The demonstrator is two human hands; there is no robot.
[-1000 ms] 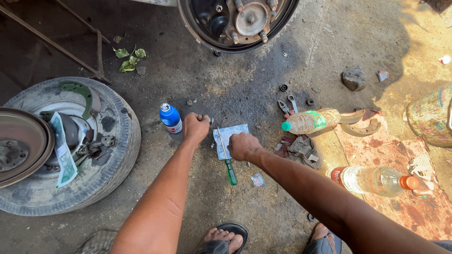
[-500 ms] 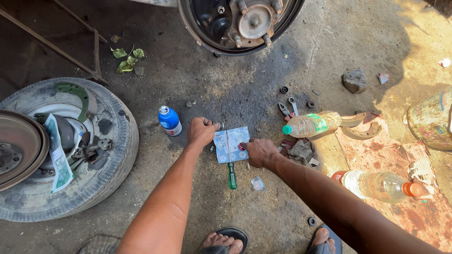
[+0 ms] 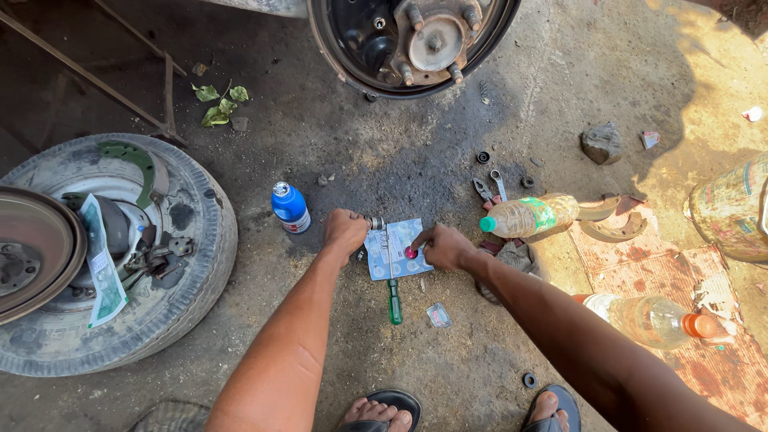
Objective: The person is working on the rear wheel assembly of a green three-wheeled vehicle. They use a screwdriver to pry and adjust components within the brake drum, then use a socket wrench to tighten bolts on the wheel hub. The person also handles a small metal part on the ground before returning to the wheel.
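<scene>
1. My left hand (image 3: 346,232) is curled into a loose fist on the ground, its fingers closed on a small metal cylinder (image 3: 375,222) that pokes out to the right at the far left corner of a pale blue card packet (image 3: 398,248).
2. My right hand (image 3: 444,246) rests on the packet's right edge, forefinger and thumb pressed together on a small pink-red piece (image 3: 410,253) on the card, the other fingers folded under.
3. The packet lies flat on the dirty concrete between my hands, with a green-handled screwdriver (image 3: 394,301) running out from under it towards me.
4. A small clear wrapper (image 3: 438,314) lies just right of the screwdriver handle.
5. A blue bottle (image 3: 290,207) stands upright just left of my left hand.
6. A plastic bottle with a green label (image 3: 528,216) lies on its side to the right of my right hand, beside curved brake shoes (image 3: 614,227).
7. A tyre (image 3: 172,264) lies flat at the left with loose parts in its well.
8. The bare wheel hub (image 3: 436,40) hangs at the far side.
</scene>
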